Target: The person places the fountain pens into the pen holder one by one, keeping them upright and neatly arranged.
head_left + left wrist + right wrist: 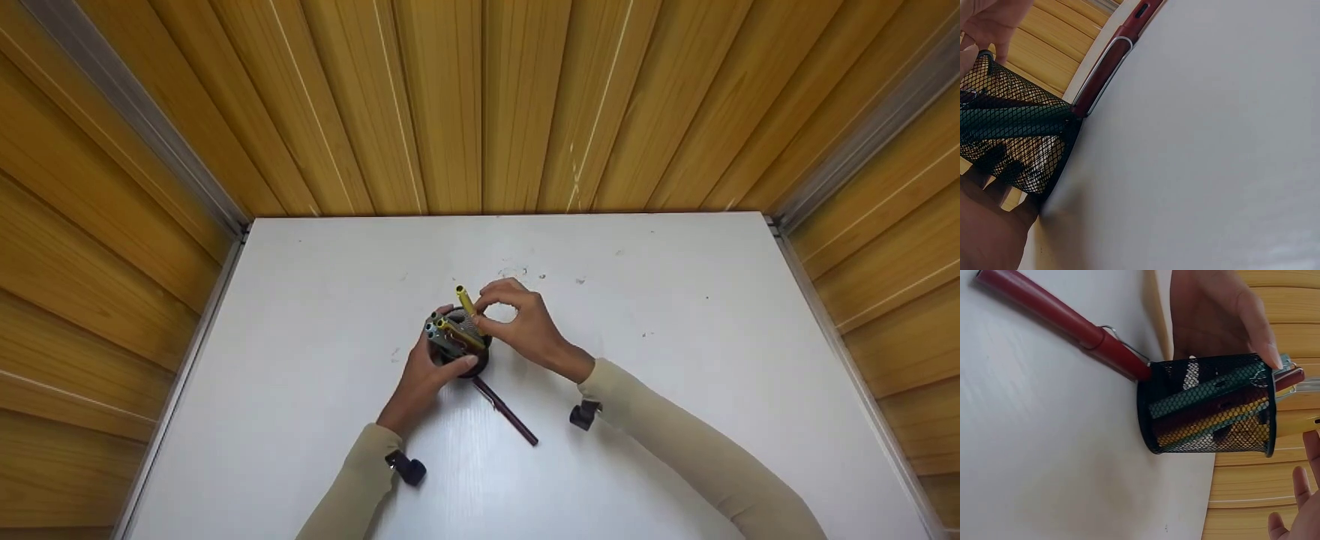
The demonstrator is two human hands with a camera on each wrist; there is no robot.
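so there's a black mesh pen cup (pixel 466 346) sitting around the middle of a white table (pixel 675 360), and the left hand (pixel 420 379) is wrapped round its side, thumb curled onto the rim, holding it steady. the cup already has a few pens in it, green, dark red and yellow ones leaning against the mesh, easy to see in the right wrist view (pixel 1207 405). the right hand (pixel 525 319) is just over the cup, fingertips pinching a yellow pen (pixel 466 300) that sticks up out of the opening at a tilt. a dark red pen (pixel 510 414) with a wire clip lies flat on the table, one end touching the cup's base.
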